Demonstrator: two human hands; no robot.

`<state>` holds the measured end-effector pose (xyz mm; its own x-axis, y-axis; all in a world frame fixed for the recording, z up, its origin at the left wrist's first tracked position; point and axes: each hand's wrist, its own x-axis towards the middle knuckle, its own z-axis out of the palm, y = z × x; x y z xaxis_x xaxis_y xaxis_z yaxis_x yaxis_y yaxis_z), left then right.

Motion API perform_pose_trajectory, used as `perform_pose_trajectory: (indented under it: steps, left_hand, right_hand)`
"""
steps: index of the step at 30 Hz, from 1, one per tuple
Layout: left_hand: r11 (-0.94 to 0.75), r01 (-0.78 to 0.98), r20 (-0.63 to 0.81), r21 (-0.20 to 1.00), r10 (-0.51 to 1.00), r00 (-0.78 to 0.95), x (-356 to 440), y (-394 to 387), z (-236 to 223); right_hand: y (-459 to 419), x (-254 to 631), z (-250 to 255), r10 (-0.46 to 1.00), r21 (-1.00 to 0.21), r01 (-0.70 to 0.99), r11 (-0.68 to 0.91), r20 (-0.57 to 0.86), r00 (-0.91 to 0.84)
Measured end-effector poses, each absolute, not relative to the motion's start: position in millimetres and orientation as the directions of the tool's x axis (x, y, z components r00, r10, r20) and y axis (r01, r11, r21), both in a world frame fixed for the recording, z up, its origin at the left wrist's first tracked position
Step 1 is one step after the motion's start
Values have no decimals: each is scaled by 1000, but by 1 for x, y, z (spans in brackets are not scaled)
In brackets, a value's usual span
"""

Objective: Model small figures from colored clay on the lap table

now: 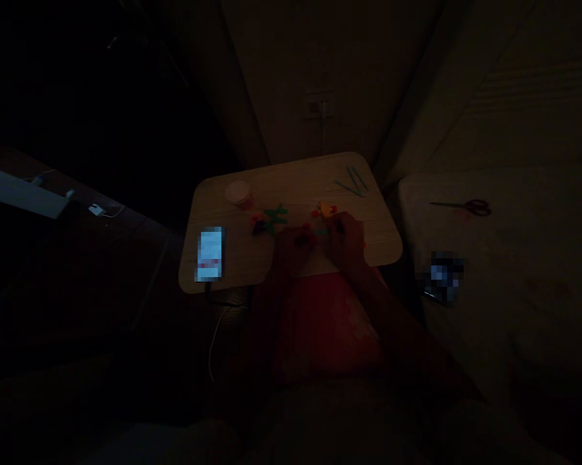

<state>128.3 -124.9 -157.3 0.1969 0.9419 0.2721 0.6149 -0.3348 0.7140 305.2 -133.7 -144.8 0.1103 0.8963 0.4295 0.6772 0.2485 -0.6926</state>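
Observation:
Over the small wooden table (252,255), my left hand (293,244) is closed, with small red bits showing at its fingertips; what it grips is too dark to make out. My right hand (347,236) pinches a thin teal strip (321,231) that points toward the left hand. Just beyond the right fingers lies a yellow piece with orange-red ends (325,209). Left of my left hand rest a green branching piece (276,216) and a pinkish-red and dark piece (258,223). The room is very dim, so finger details are hard to see.
A round, pale cup-like container (238,192) and a lit phone (209,255) are on the table's left side. Several thin teal sticks (353,183) lie at its far right. Scissors (469,206) and another lit device (444,276) rest on the pale surface to the right.

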Motion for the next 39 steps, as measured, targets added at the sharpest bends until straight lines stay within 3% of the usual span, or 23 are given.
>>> perform_pose_trajectory:
  steps: [9,20,27,34,39]
  left_hand:
    - [-385,637,300,667,922,244,128,-124,-158]
    - [-347,674,260,652,938,231,127,-120,-159]
    - [-374,677,268,635,927,260,127,-121,-157]
    - [-373,629,299,682,927,226,127,-122,-157]
    - [-372,566,313,736,928,203,127,-123,-159]
  right_hand:
    - [-130,300,-151,934,-545,796,265,350,-71]
    - [-128,298,-151,944,-480,829,285,290,-156]
    - [-127,298,-153,940,-530,791,305,301,-160]
    - [-127,303,-152,924,-669,695,264,382,17]
    - [-128,304,-152,916,-723,632,278,397,52]
